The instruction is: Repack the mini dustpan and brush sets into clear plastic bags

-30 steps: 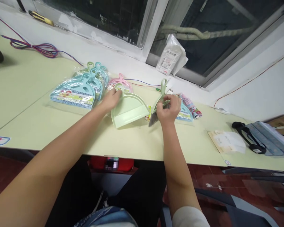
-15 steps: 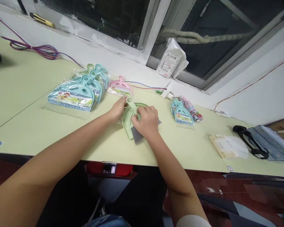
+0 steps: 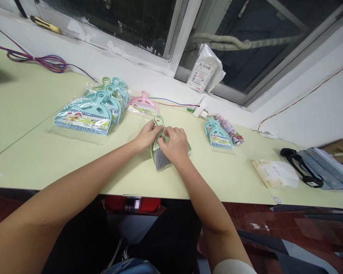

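A green brush point(image 3: 162, 159) with grey bristles lies over a green dustpan point(image 3: 153, 155) near the middle of the table, their handles together at the top. My left hand point(image 3: 147, 135) grips both from the left, its thumb across the handles. From the right, my right hand point(image 3: 175, 144) is closed on the brush and covers much of it. Behind them lies a pink dustpan set point(image 3: 143, 104) in clear wrap. Blue wrapped dustpan sets point(image 3: 87, 116) are piled on the left, and more blue sets point(image 3: 220, 136) lie on the right.
Bundled red and blue cable point(image 3: 50, 62) lies at the back left, below a screwdriver point(image 3: 45, 25) on the sill. A white packet point(image 3: 201, 74) leans at the window. On the right are a paper bag point(image 3: 274, 174), a black strap point(image 3: 303, 169) and a blue box point(image 3: 326, 169).
The brush has swung into line over the dustpan, its handle now over the dustpan's handle. My left thumb has come across the handles. The view has shifted slightly.
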Motion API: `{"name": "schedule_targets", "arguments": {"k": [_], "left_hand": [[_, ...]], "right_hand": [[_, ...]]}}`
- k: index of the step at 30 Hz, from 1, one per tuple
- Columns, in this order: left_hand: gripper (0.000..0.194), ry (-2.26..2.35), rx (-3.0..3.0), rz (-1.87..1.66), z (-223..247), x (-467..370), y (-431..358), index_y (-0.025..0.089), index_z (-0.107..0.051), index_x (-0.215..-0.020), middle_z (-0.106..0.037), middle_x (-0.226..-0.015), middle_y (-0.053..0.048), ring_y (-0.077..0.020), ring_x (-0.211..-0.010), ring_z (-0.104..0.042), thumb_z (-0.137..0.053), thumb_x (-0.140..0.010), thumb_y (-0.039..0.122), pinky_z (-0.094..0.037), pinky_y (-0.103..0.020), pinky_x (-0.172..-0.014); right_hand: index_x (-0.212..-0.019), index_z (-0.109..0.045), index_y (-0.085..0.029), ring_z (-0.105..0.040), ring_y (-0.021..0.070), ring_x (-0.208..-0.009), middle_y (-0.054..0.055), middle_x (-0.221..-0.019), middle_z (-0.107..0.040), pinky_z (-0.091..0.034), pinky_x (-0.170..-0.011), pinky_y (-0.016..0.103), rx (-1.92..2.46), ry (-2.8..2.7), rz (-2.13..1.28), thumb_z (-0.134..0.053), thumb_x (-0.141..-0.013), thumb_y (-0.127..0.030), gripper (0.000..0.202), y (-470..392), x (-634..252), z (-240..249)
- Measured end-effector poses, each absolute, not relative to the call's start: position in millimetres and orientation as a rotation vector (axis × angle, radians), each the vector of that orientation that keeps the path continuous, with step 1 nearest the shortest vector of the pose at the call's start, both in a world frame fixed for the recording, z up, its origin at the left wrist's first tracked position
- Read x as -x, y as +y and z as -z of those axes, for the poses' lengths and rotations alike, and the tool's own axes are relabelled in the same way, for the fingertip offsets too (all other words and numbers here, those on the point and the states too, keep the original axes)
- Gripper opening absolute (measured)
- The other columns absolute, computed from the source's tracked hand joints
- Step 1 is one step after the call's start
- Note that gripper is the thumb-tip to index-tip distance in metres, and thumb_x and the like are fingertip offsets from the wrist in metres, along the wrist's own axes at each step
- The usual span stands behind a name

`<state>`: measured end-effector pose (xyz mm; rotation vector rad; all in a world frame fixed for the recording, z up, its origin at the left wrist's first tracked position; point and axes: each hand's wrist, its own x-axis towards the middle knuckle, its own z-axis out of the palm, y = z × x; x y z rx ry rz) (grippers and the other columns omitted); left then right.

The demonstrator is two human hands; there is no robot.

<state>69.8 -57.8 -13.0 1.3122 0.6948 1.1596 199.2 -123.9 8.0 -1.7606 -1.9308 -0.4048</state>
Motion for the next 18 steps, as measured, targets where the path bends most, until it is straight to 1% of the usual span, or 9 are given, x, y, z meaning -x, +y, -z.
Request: {"name": "schedule_targets", "arguments": {"k": [5,8,11,13,16,18], "left_hand": [[0.017,0.802,-1.374,-1.225,17,-70,-55,0.019,-0.059,-0.089,-0.062,-0.084,0.000,-0.0174,-0.082,-0.058,-0.066,-0.085,0.034,-0.047,-0.030,-0.078],[0.014,0.812,-1.355,-1.256,17,-71,-54,0.019,-0.061,-0.089,-0.064,-0.086,-0.001,-0.0174,-0.081,-0.059,-0.065,-0.084,0.032,-0.048,-0.030,-0.077],[0.018,0.879,-1.220,-1.264,17,-69,-46,0.020,-0.063,-0.095,-0.065,-0.084,-0.001,-0.0176,-0.073,-0.060,-0.064,-0.083,0.034,-0.049,-0.032,-0.069],[0.023,0.941,-1.092,-1.277,19,-64,-35,0.022,-0.063,-0.100,-0.066,-0.081,-0.002,-0.0187,-0.068,-0.062,-0.063,-0.082,0.037,-0.050,-0.033,-0.065],[0.029,1.003,-1.031,-1.365,25,-51,-13,0.022,-0.064,-0.105,-0.070,-0.087,-0.004,-0.0212,-0.078,-0.068,-0.064,-0.080,0.037,-0.055,-0.034,-0.071],[0.030,1.083,-1.046,-1.406,29,-40,1,0.023,-0.061,-0.108,-0.071,-0.091,-0.005,-0.0224,-0.084,-0.069,-0.059,-0.083,0.040,-0.056,-0.035,-0.075]], "right_hand": [[-0.093,-0.067,-0.022,-0.056,0.0293,-0.096,0.010,-0.094,-0.067,-0.042,-0.093,0.041,1.744,-1.934,0.436,-0.059,-0.091,-0.028,0.011,-119,-198,4],[-0.094,-0.068,-0.022,-0.058,0.0288,-0.099,0.010,-0.096,-0.068,-0.042,-0.094,0.041,1.709,-1.961,0.432,-0.057,-0.094,-0.029,0.013,-118,-197,6],[-0.101,-0.070,-0.022,-0.060,0.0277,-0.105,0.011,-0.104,-0.069,-0.044,-0.098,0.040,1.613,-1.944,0.421,-0.053,-0.099,-0.028,0.019,-117,-208,-5],[-0.111,-0.069,-0.021,-0.061,0.0278,-0.111,0.013,-0.113,-0.069,-0.044,-0.100,0.040,1.634,-1.802,0.458,-0.047,-0.102,-0.027,0.025,-114,-226,-16],[-0.124,-0.064,-0.018,-0.061,0.0267,-0.116,0.016,-0.125,-0.066,-0.046,-0.097,0.037,1.830,-1.512,0.437,-0.033,-0.105,-0.026,0.037,-105,-265,-24],[-0.123,-0.064,-0.017,-0.063,0.0247,-0.114,0.016,-0.124,-0.068,-0.047,-0.095,0.034,1.984,-1.458,0.252,-0.031,-0.105,-0.028,0.039,-96,-291,-20]]}}
